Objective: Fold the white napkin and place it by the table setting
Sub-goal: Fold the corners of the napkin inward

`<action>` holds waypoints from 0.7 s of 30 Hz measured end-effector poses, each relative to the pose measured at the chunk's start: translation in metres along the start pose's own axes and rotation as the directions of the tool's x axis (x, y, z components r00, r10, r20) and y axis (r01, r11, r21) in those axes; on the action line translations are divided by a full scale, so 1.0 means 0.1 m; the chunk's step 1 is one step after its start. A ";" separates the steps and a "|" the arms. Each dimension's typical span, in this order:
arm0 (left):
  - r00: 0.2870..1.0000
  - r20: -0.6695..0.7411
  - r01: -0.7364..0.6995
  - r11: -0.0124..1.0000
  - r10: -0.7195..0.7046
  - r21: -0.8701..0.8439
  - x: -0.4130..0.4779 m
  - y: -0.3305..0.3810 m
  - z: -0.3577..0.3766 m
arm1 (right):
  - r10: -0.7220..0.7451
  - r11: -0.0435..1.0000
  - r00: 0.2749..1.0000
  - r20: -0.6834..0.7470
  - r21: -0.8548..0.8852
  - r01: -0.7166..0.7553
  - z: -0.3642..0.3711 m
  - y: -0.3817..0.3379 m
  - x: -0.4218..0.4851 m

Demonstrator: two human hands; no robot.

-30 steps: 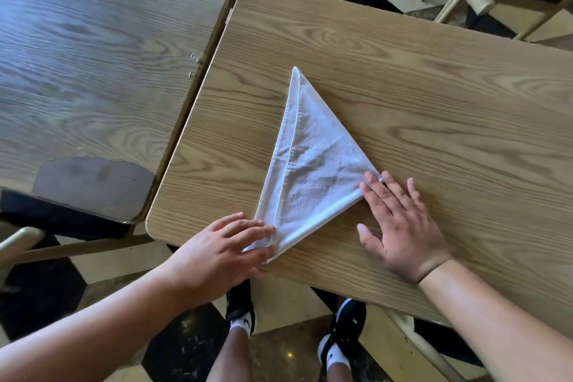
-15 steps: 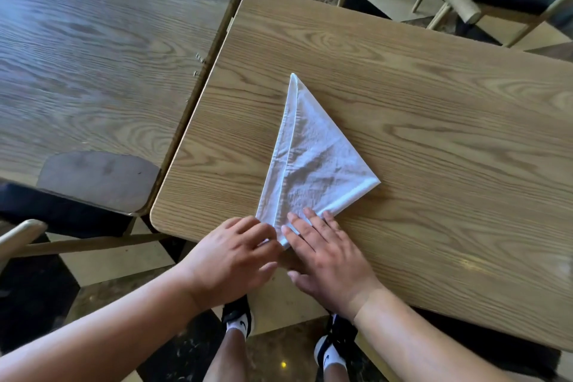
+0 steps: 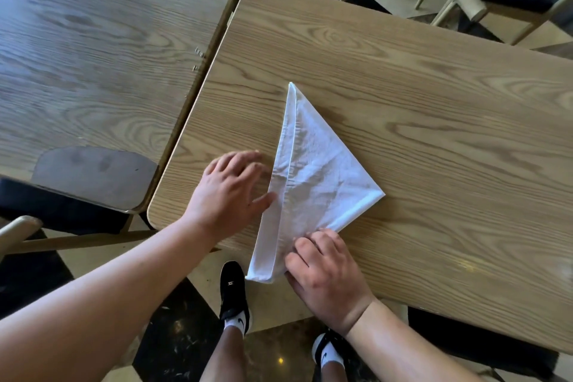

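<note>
The white napkin (image 3: 313,177) lies folded triangular on the table (image 3: 434,108), right hand (image 3: 325,276) pinching its near corner, left hand (image 3: 229,192) spread flat, fingers apart, beside its left edge

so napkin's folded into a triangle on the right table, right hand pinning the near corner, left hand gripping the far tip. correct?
Not quite. In the head view the left hand lies open beside the napkin, at its left edge near the middle, not on the far tip. The rest holds: folded triangle on the right table, right hand pinning the near corner.
</note>
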State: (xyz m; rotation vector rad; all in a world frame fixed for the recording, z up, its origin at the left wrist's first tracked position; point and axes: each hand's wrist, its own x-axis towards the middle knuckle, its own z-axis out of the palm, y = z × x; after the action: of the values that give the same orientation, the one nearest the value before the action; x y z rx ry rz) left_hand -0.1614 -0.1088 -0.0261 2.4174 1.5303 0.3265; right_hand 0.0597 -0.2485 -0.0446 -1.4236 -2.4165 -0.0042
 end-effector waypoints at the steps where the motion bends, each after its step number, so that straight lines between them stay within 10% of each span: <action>1: 1.000 -0.002 0.028 1.000 -0.028 -0.010 0.09 -0.01 0.02 | 0.003 1.000 1.000 -0.006 0.008 -0.003 -0.02 -0.01 0.01; 14: 0.997 0.040 0.065 0.998 -0.065 0.019 0.62 -0.26 -0.01 | 0.247 0.887 0.969 0.033 0.394 -0.240 -0.56 0.49 0.95; 21: 0.998 0.040 0.048 0.998 -0.049 0.045 0.66 -0.30 0.03 | 0.453 0.629 0.858 0.242 0.595 -0.500 -0.76 0.98 1.78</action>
State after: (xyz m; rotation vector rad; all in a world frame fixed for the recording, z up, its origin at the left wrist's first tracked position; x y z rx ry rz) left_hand -0.1581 -0.0374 -0.0355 2.4000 1.5913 0.2346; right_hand 0.0856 -0.0610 0.0623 -1.6485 -1.7057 0.9307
